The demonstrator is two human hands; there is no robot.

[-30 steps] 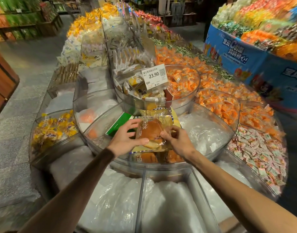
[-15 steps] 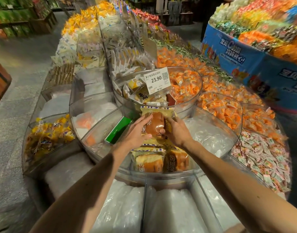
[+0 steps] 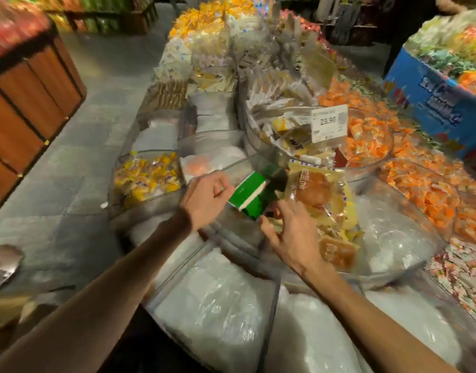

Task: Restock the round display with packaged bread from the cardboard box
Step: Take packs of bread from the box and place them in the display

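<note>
On the round display (image 3: pixel 409 214), a few bread packs (image 3: pixel 316 195) lie in one clear bin, the right hand (image 3: pixel 293 238) beside them with fingers spread open, the left hand (image 3: pixel 204 197) gripping a green box (image 3: pixel 249 193), so most restocking seems left.

Clear round display (image 3: pixel 272 308) holds bread packets (image 3: pixel 316 195), orange sweets (image 3: pixel 430 195), white bags (image 3: pixel 212 305).

Left hand (image 3: pixel 204 200) has let go of the bread packet (image 3: pixel 316 193) and moved left to the green-and-white carton (image 3: pixel 251 193). It appears to pinch the carton's near end, though motion blur makes the grip uncertain. The carton, which lay flat in the bin, is now raised and tilted. Right hand (image 3: pixel 290 235) has also released the packet and hangs with fingers spread just in front of it. The packet now rests propped at the back of the clear bin (image 3: pixel 409 211). View has swung left.
</note>
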